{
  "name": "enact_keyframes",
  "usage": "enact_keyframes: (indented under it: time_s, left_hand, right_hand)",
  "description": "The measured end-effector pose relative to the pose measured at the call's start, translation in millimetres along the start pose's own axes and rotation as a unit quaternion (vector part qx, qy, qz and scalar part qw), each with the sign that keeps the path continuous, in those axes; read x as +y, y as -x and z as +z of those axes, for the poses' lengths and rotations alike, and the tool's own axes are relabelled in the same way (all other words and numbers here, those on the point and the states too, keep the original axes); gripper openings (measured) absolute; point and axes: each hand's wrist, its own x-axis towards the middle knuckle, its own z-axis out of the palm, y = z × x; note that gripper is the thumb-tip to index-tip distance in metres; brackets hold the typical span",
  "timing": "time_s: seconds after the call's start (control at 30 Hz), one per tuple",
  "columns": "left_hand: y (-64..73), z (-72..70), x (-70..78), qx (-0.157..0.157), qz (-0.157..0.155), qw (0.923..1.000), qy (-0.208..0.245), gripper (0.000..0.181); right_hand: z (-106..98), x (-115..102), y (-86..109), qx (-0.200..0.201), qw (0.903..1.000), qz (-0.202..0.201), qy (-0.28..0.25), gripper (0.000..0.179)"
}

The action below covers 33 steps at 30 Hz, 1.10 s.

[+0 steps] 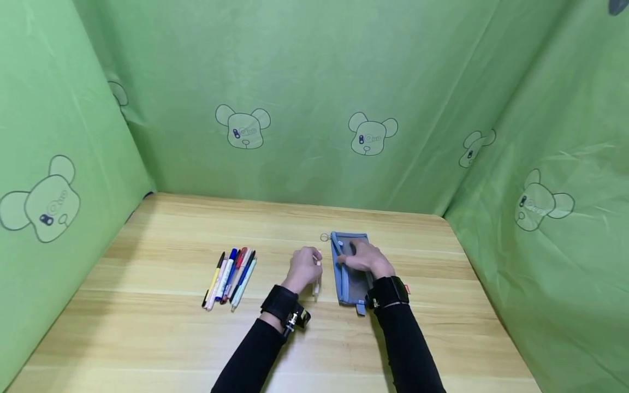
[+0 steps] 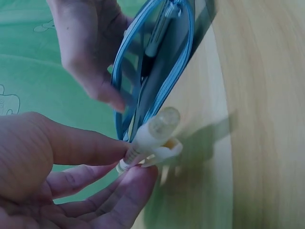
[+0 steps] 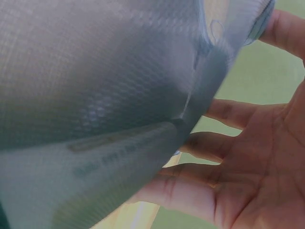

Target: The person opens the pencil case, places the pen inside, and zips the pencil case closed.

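Observation:
My left hand (image 1: pixel 302 270) pinches a white pen (image 2: pixel 151 133) between thumb and fingers, at the left side of a blue mesh pencil case (image 1: pixel 346 292). In the left wrist view the pen's clear-tipped end points toward the camera, beside the unzipped mouth of the case. My right hand (image 1: pixel 366 259) holds the case by its side, thumb at the rim and fingers along the mesh, and the mouth gapes. Inside the case lies a pen (image 2: pixel 159 36). Through the mesh (image 3: pixel 109 95) in the right wrist view, blurred printing shows.
Left of my hands, several pens and markers (image 1: pixel 230 277) lie side by side on the wooden table (image 1: pixel 162 338). A key ring (image 1: pixel 324 237) hangs off the case's far end. Green cloth (image 1: pixel 304 65) with bear-head prints surrounds the table's back and sides.

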Motion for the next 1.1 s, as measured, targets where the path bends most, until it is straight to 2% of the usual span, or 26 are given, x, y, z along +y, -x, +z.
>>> enact_keyframes:
  time_s: [0.3,0.83,0.93,1.1]
  left_hand:
    - [-4.9,15.8,2.5,0.002,0.011,0.9987,0.05,0.029]
    - [-11.2,33.1,4.0,0.028,0.062,0.9944,0.081,0.019]
    - [-12.0,34.4,5.2,0.031,0.055,0.9938,0.092,0.019]
    - [-10.9,36.9,6.4,0.023,0.032,0.992,0.12,0.028]
  right_hand:
    - [0,2,-1.4,0.003,1.0,0.0,0.004,0.087]
    - [-1,2,-1.9,0.006,0.9999,0.003,0.011,0.091]
    - [-1,2,-2.3,0.008,0.9999,0.004,0.012,0.091]
    - [0,3,-2.8,0.009,0.9999,0.001,0.007,0.09]
